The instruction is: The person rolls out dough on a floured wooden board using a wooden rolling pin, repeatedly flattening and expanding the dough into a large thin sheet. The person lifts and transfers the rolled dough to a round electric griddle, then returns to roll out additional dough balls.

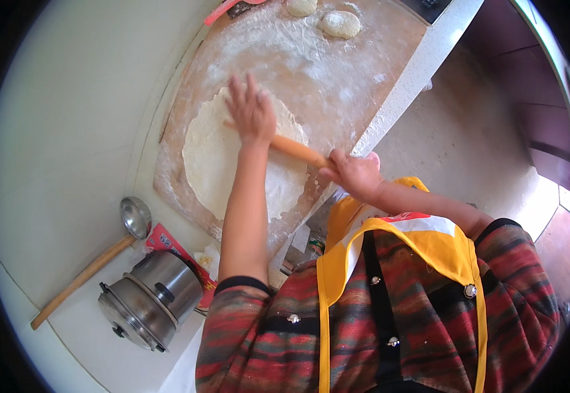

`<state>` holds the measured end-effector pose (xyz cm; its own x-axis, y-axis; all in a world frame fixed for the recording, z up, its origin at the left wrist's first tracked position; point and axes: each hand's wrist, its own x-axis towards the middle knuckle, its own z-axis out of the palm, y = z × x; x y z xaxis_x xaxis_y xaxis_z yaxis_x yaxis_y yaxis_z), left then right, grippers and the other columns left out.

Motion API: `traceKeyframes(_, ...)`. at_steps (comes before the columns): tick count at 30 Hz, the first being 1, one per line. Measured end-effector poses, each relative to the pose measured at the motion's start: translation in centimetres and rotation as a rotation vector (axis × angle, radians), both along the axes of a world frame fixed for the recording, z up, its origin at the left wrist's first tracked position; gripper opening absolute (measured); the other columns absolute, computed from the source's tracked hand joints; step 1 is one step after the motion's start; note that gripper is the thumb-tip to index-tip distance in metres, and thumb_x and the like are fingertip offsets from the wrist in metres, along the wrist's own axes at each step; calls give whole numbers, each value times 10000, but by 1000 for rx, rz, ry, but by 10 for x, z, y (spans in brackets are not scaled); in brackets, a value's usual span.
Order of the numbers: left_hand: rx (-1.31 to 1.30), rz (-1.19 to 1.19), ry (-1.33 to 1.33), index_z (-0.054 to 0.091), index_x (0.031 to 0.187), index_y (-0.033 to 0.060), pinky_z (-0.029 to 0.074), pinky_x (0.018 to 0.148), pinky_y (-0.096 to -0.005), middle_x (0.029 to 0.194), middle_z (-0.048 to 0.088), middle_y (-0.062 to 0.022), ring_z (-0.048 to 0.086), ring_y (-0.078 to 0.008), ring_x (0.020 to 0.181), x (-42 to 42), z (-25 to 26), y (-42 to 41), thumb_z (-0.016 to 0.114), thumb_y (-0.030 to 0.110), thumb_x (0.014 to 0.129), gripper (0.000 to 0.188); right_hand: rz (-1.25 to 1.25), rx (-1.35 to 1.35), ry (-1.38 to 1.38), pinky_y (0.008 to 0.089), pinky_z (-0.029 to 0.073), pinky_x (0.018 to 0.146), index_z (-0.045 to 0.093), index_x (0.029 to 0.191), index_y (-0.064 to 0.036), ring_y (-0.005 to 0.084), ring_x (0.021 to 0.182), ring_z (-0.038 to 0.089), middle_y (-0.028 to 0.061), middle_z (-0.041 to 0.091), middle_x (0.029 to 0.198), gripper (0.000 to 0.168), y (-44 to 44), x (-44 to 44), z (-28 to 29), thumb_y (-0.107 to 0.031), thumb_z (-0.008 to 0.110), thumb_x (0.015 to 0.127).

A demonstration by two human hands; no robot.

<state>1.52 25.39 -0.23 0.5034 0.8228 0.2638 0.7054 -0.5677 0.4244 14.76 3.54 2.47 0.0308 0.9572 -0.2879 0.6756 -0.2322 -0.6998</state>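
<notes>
A wide, thin sheet of dough (216,157) with a ragged edge lies on a floured wooden board (329,93). Across it, at a slant, runs a wooden rolling pin (297,150). My right hand (356,173) grips the pin's near end by the board's front edge. Over the far part of the sheet is my left hand (251,113), slightly blurred, palm down with its fingers spread. It covers part of the pin, whose far tip shows beside it; whether the palm touches the pin is unclear.
Two floured dough pieces (341,24) rest at the board's far end, near a pink-handled tool (221,11). To the left are a metal ladle (136,217) with a wooden handle, a lidded steel pot (149,299) and a red packet (167,240). A speckled counter edge (412,78) borders the board.
</notes>
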Motion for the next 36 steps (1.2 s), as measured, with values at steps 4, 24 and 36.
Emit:
traceKeyframes(4,-41,6,77,338,1414,95,114,1099,-556,1488,224,-208,162,-381,1387,-11,7,-20,340,308,944,516,65,94,-81,440,488,526,433,940,-75,353,619,618,152,601,728,291,2,18,-3,-346,530,898)
traceKeyframes(24,-106,-76,253,290,1427,26,90,1100,-531,1494,210,-217,178,-403,1379,-115,11,-104,302,333,954,563,256,93,21,441,508,520,446,1012,-88,321,690,651,124,605,852,288,-12,7,-13,-348,511,906)
traceKeyframes(36,-55,176,-119,254,1421,8,72,1104,-549,1508,170,-199,153,-343,1396,39,12,24,372,374,945,612,-243,39,33,432,480,638,512,1012,-62,366,765,621,182,629,811,334,28,69,5,-366,568,886)
